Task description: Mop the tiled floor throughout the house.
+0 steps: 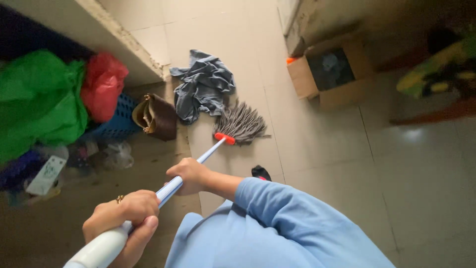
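Observation:
I hold a mop by its white and blue handle (210,150). My right hand (190,175), on a blue-sleeved arm, is closed around the middle of the handle. My left hand (124,223), with a ring on one finger, grips the thick white upper end at the bottom left. The grey string mop head (242,123) with a red collar (224,138) rests on the pale tiled floor (317,149). It lies just below a crumpled grey cloth (203,85) on the tiles.
A brown bag (156,116) leans by a blue basket (118,120), with red (101,84) and green (39,104) plastic bags under a concrete ledge (119,37). An open cardboard box (329,74) stands at the upper right. A dark shoe tip (261,172) shows near my arm.

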